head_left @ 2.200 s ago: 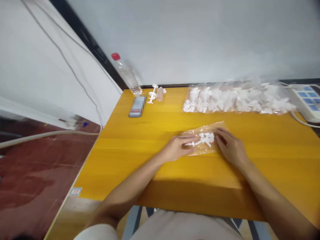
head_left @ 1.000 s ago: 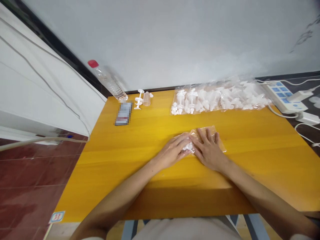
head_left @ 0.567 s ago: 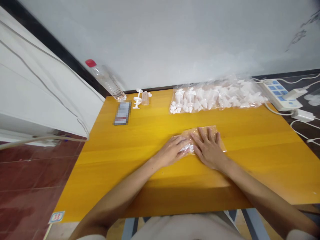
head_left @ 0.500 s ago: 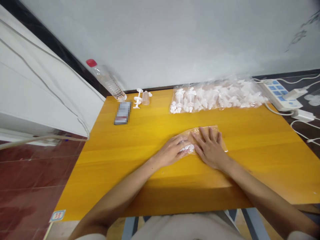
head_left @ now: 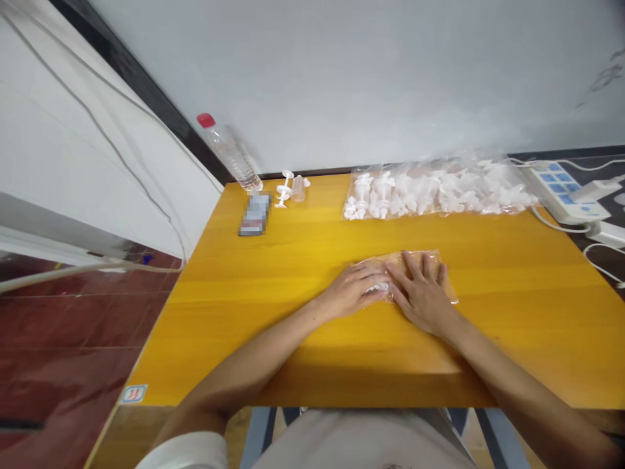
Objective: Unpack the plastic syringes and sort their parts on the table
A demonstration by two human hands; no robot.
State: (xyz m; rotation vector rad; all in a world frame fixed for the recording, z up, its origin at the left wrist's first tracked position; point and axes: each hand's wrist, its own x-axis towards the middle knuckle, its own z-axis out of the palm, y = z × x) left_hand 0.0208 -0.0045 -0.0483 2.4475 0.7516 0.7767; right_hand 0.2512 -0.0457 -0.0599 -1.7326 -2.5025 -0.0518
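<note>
A small clear plastic bag lies flat on the yellow table, with small white plastic pieces gathered toward its left end. My left hand curves over that end, fingers above the pieces and thumb below them, gripping the bag against the tabletop. Flat on the bag's right part rests my right hand, its fingers spread and pointing away from me. Both hands touch the bag and cover much of it.
Along the back lies a large clear bag of white plastic parts. Back left are a red-capped bottle, a pixelated dark flat item, a white plunger-like part and a clear cylinder. A power strip with cables stands at right.
The view has shifted, so the whole scene sits further right. My left fingers reach slightly further across the white pieces; my right hand remains spread on the bag.
</note>
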